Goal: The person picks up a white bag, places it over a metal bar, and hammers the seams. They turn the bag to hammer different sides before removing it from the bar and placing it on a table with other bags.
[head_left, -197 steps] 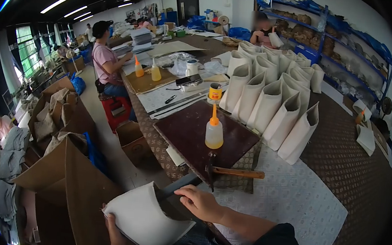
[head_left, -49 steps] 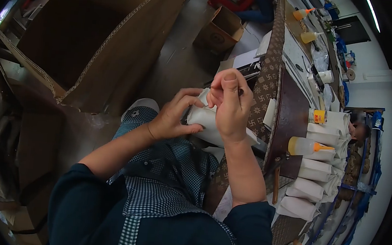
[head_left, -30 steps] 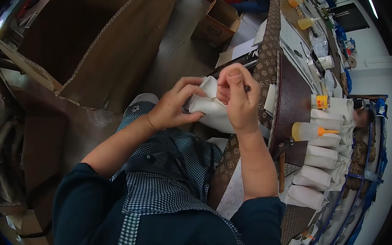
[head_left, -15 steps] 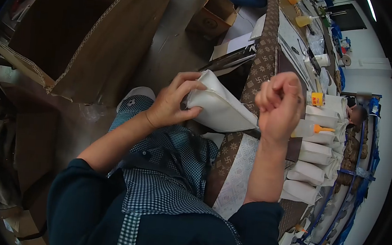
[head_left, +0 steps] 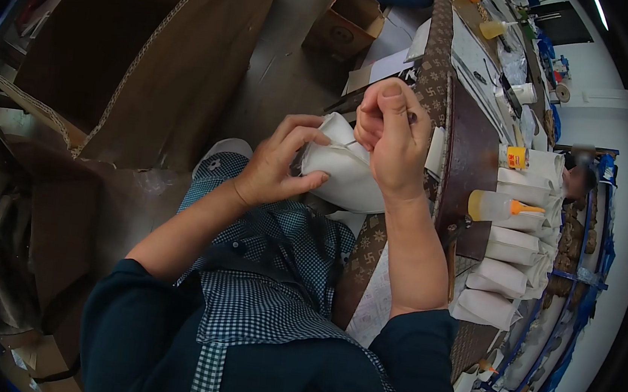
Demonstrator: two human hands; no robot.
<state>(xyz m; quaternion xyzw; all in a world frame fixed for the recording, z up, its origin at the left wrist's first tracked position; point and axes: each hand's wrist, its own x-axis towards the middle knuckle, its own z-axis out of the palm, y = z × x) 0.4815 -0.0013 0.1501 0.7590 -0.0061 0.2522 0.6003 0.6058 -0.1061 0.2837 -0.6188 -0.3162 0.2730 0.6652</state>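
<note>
My left hand [head_left: 278, 161] grips the left end of a white folded pouch-like piece [head_left: 340, 174], thumb below and fingers above. Curled into a fist, my right hand [head_left: 395, 137] is over the right part of that piece and hides some of it. A thin metal shaft [head_left: 351, 144] runs from the fist to the piece's seam, and a dark round handle end [head_left: 412, 118] shows by the thumb, like an awl. The piece lies over my lap at the edge of the patterned table cover [head_left: 365, 265].
On the table at right stand a glue bottle with an orange nozzle [head_left: 490, 207], a yellow-labelled jar [head_left: 514, 157] and a row of similar white pieces [head_left: 513, 248]. A brown board [head_left: 464, 146] lies nearer. A large open carton [head_left: 179, 70] and a smaller box [head_left: 343, 29] stand left.
My right hand has moved left and slightly up, from over the table edge to the white piece, bringing the tool's tip to its seam. The left hand keeps its grip.
</note>
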